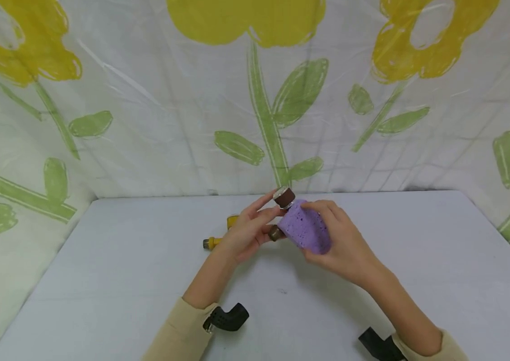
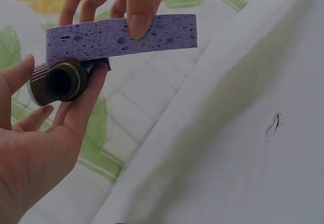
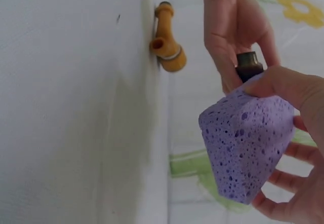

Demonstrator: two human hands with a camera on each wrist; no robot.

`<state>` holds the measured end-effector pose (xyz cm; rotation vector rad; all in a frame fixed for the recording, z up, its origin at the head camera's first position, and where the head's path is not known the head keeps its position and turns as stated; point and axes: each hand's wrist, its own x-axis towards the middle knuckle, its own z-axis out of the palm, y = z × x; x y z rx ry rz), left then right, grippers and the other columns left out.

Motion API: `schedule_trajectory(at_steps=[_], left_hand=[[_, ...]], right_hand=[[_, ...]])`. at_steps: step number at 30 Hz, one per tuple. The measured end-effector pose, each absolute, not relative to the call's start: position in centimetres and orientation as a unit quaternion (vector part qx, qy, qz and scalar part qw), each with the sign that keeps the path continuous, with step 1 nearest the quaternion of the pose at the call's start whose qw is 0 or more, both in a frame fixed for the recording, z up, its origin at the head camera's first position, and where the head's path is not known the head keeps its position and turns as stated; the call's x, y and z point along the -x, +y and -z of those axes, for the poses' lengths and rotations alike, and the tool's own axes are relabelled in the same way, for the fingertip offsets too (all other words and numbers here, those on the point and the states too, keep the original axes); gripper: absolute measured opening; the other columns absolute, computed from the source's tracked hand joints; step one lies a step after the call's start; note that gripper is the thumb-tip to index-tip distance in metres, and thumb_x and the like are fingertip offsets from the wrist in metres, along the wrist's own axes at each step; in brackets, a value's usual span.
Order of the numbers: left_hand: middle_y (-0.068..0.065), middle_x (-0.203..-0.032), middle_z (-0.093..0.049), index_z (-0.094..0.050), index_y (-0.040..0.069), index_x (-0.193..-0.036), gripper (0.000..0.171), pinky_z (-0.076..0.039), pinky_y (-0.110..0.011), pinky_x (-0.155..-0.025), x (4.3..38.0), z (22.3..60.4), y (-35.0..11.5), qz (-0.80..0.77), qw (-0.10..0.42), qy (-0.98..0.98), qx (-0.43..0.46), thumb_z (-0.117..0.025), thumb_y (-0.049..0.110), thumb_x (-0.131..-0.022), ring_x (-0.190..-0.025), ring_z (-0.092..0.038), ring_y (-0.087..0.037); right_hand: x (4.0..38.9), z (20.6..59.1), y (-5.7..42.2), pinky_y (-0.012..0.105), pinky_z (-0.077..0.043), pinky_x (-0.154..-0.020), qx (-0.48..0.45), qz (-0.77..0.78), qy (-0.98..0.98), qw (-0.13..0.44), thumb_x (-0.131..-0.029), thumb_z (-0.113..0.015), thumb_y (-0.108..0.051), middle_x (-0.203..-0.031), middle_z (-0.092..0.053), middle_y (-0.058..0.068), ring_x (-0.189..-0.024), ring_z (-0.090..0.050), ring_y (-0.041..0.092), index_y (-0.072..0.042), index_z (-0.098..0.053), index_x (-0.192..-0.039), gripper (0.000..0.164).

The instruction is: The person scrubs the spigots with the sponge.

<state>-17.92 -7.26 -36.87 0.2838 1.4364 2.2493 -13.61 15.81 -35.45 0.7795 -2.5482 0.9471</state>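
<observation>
A brown pipe fitting with a round threaded opening is gripped by my left hand, raised over the table. In the left wrist view the fitting lies between the thumb and fingers, its dark bore showing. A purple porous sponge is pinched between the thumb and fingers of my right hand. The sponge presses against the fitting and covers part of it. In the right wrist view only a short brown end of the fitting shows above the sponge.
On the white table lies a yellow branched pipe fitting, partly hidden behind my left hand in the head view. A white sheet painted with yellow flowers and green leaves hangs behind the table. Black devices are strapped at both wrists.
</observation>
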Motion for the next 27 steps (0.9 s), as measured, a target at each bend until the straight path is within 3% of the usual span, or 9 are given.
schedule_trajectory(at_steps=[4, 11, 16, 21, 25, 27], left_hand=[[0.003, -0.109, -0.067, -0.031, 0.01, -0.167, 0.054, -0.052, -0.018, -0.065, 18.0, 36.76, -7.33, -0.805, 0.22, 0.543, -0.094, -0.044, 0.012, -0.114, -0.075, -0.071, -0.009], [0.003, -0.113, -0.068, -0.049, 0.012, -0.148, 0.035, -0.049, -0.018, -0.061, 18.16, 36.92, -7.45, -0.791, 0.197, 0.57, -0.104, -0.048, 0.012, -0.113, -0.081, -0.072, -0.009], [0.005, -0.118, -0.067, -0.054, 0.018, -0.136, 0.027, -0.047, -0.017, -0.059, 18.16, 36.97, -7.48, -0.795, 0.176, 0.573, -0.092, -0.052, 0.01, -0.111, -0.086, -0.07, -0.01], [0.004, -0.123, -0.066, -0.051, 0.019, -0.138, 0.028, -0.049, -0.016, -0.059, 18.15, 36.85, -7.5, -0.801, 0.17, 0.566, -0.093, -0.052, 0.01, -0.111, -0.086, -0.071, -0.011], [0.002, -0.125, -0.065, -0.045, 0.019, -0.152, 0.042, -0.042, -0.016, -0.054, 18.11, 36.75, -7.51, -0.798, 0.167, 0.568, -0.11, -0.05, 0.008, -0.112, -0.083, -0.07, -0.01], [0.0, -0.126, -0.065, -0.042, 0.019, -0.157, 0.047, -0.044, -0.016, -0.056, 18.11, 36.75, -7.47, -0.797, 0.164, 0.569, -0.116, -0.05, 0.008, -0.112, -0.083, -0.07, -0.01]], right_hand=[[13.46, 35.22, 15.75, 0.052, -0.058, -0.089, -0.286, -0.327, -0.891, 0.13, -0.07, -0.092, -0.002, -0.139, -0.058, 0.009, -0.12, -0.058, 0.033, -0.014, -0.056, -0.142, 0.082], [13.52, 35.04, 15.95, 0.05, -0.058, -0.089, -0.296, -0.331, -0.888, 0.119, -0.069, -0.095, -0.003, -0.138, -0.06, 0.007, -0.12, -0.059, 0.029, -0.015, -0.058, -0.143, 0.083], [13.6, 35.3, 15.82, 0.04, -0.059, -0.085, -0.309, -0.367, -0.874, 0.082, -0.069, -0.098, -0.008, -0.136, -0.062, 0.007, -0.11, -0.062, 0.022, -0.014, -0.058, -0.143, 0.084], [13.42, 35.27, 15.6, 0.036, -0.059, -0.082, -0.309, -0.372, -0.871, 0.083, -0.069, -0.098, -0.01, -0.135, -0.063, 0.008, -0.107, -0.062, 0.02, -0.014, -0.058, -0.143, 0.084], [13.28, 35.04, 15.68, 0.038, -0.06, -0.082, -0.297, -0.366, -0.877, 0.097, -0.071, -0.098, -0.01, -0.136, -0.062, 0.009, -0.109, -0.062, 0.022, -0.013, -0.058, -0.144, 0.084], [13.27, 35.0, 15.68, 0.038, -0.06, -0.082, -0.3, -0.367, -0.875, 0.096, -0.071, -0.098, -0.009, -0.136, -0.062, 0.009, -0.108, -0.062, 0.022, -0.013, -0.058, -0.144, 0.083]])
